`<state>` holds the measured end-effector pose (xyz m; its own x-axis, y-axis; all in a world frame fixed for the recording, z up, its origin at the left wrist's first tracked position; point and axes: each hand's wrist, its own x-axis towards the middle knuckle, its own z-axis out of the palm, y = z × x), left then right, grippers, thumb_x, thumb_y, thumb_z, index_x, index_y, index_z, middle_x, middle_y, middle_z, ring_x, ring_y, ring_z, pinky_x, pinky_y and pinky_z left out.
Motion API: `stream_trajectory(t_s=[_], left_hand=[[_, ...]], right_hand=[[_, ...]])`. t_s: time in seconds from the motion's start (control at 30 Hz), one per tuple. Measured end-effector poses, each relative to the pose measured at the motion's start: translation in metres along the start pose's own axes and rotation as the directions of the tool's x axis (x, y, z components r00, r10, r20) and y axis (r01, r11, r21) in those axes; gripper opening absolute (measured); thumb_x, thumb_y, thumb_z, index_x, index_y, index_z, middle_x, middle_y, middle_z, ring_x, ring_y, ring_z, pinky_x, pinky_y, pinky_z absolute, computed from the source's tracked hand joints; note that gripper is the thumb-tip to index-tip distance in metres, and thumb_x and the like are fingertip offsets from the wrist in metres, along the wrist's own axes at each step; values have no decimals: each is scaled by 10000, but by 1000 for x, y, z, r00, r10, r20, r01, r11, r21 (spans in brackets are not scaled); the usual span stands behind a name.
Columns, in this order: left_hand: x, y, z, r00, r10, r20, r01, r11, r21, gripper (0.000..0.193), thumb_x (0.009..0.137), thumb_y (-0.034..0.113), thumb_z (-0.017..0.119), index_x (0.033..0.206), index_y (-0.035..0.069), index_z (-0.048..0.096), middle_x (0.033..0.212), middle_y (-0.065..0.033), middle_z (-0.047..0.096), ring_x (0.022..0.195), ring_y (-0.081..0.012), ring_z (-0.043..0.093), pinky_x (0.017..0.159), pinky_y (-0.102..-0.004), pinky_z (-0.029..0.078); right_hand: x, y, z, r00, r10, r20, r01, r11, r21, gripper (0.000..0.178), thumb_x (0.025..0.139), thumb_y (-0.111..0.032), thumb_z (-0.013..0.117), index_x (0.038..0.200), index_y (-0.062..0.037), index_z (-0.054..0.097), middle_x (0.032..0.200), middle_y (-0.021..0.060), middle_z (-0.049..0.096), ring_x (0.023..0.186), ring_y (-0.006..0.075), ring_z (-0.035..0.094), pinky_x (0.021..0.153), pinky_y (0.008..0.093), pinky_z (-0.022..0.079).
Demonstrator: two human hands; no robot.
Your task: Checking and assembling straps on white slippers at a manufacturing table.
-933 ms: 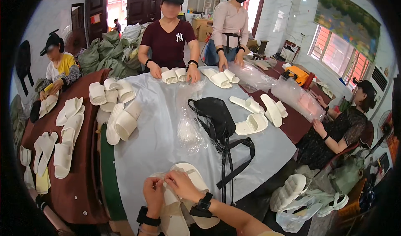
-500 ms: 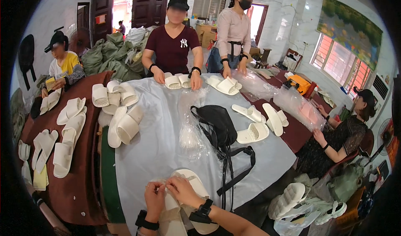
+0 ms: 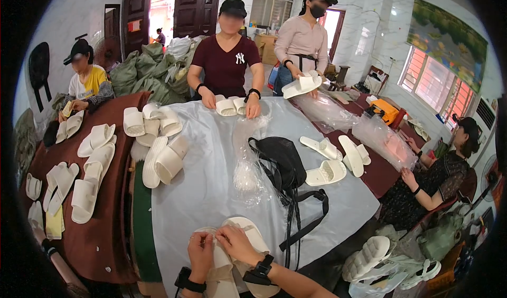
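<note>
At the near edge of the table, two white slippers lie side by side: the left slipper (image 3: 219, 261) and the right slipper (image 3: 247, 229). My left hand (image 3: 200, 249) is closed over the far end of the left slipper, fingertips pinched together. Close beside it, my right hand (image 3: 235, 243) is closed too, its fingertips meeting near those of the left. What they pinch is too small to make out. My right wrist and forearm cross over the right slipper and hide part of it. Black bands circle both my wrists.
Ahead lie a black bag (image 3: 277, 161) with loose straps and a clear plastic bag (image 3: 248, 171) on the grey cloth (image 3: 195, 203). White slippers (image 3: 163, 161) stand in groups at left and right. Several co-workers sit or stand around the tables.
The view has shifted slightly. My hands stay together at the slipper's far end, still pinching. Across the table, the masked co-worker has lifted a pair of white slippers off the surface.
</note>
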<state>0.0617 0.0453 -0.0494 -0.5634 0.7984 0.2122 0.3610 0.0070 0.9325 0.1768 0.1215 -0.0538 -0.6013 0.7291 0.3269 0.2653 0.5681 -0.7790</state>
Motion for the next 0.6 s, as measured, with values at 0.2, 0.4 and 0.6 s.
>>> stream_trajectory(t_s=[0.2,0.4,0.6], left_hand=[[1,6,2,999,48,12,-48,999,-19,94,816,83,574,830,-6,545,781,-81,533,680,-167,510,610,-274,423],[-1,-2,2,1000,6,-24,-7,999,-43,81,812,71,575,837,-2,549,778,-84,531,683,-168,507,608,-275,420],[-2,10,-3,998,-8,63,8,1000,5,73,810,64,571,839,0,549,790,-90,536,697,-177,514,617,-284,427]], right_hand=[[2,3,0,999,24,26,-24,1000,-2,130,852,-190,518,890,-68,537,806,69,537,776,247,500,739,359,355],[2,-5,-5,999,22,48,-22,1000,14,128,847,-194,528,883,-72,539,805,67,535,765,239,494,736,352,342],[0,-5,-6,997,28,68,-25,999,-34,140,855,-195,497,898,-65,524,861,73,545,852,258,508,790,378,345]])
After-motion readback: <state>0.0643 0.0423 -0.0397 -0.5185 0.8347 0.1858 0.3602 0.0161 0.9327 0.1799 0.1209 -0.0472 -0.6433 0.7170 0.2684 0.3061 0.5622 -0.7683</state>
